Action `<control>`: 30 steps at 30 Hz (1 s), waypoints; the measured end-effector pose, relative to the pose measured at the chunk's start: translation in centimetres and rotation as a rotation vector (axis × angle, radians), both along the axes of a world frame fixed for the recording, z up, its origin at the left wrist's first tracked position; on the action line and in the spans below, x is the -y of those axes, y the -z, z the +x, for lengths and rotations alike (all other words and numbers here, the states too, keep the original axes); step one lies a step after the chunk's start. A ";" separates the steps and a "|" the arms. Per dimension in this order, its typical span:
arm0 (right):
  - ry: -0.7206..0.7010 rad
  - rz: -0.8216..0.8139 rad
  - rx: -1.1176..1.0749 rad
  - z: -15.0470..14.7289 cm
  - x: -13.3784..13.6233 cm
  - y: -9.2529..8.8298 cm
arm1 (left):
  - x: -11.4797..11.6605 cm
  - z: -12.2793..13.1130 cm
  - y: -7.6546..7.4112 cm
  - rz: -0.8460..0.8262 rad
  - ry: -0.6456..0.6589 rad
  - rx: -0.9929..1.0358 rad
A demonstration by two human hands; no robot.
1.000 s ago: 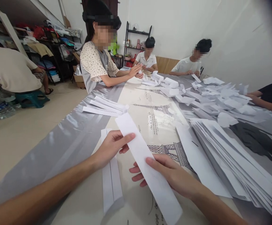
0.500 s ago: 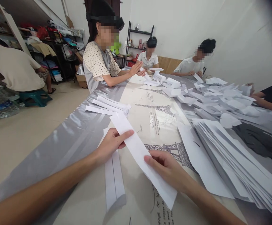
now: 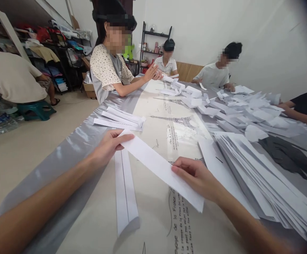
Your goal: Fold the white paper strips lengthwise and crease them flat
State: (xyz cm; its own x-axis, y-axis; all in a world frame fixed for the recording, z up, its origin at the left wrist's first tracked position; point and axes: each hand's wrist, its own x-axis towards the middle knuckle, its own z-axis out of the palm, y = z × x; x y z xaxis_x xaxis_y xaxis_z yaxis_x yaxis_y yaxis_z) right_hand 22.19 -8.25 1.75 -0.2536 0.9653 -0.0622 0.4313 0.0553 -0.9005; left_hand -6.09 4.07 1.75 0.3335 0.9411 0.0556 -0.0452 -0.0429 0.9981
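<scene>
A long white paper strip (image 3: 153, 157) is stretched between my two hands, slanting down to the right above the table. My left hand (image 3: 116, 141) pinches its upper left end, thumb on top. My right hand (image 3: 193, 173) grips the strip's edge nearer the lower right end, fingers partly hidden behind the paper. Below my left hand lies another white strip (image 3: 127, 197) with a dark line along its length and a curled near end. Beyond that hand, several white strips (image 3: 120, 118) are fanned out on the table.
A stack of white paper sheets (image 3: 259, 176) lies to the right, beside dark cut pieces (image 3: 285, 155). Behind it spreads a heap of folded papers (image 3: 248, 109). Several people sit round the table; one person (image 3: 113, 60) at the left presses their hands together. The cloth (image 3: 100, 208) carries Eiffel Tower prints.
My left hand has moved left to the strip's far end, and the strip now lies at a flatter slant. My right hand has risen slightly. The view has shifted a little.
</scene>
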 end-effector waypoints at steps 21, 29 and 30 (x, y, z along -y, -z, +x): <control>-0.150 0.229 0.172 1.9 -0.5 -1.0 | -0.4 -2.9 -3.6 0.108 0.782 -0.568; 0.020 0.305 0.073 3.0 -0.4 -1.2 | 0.2 -2.5 -3.7 -0.019 0.831 -0.550; 0.120 0.330 0.021 3.2 -0.5 -1.1 | 0.3 -2.4 -3.7 0.005 0.810 -0.537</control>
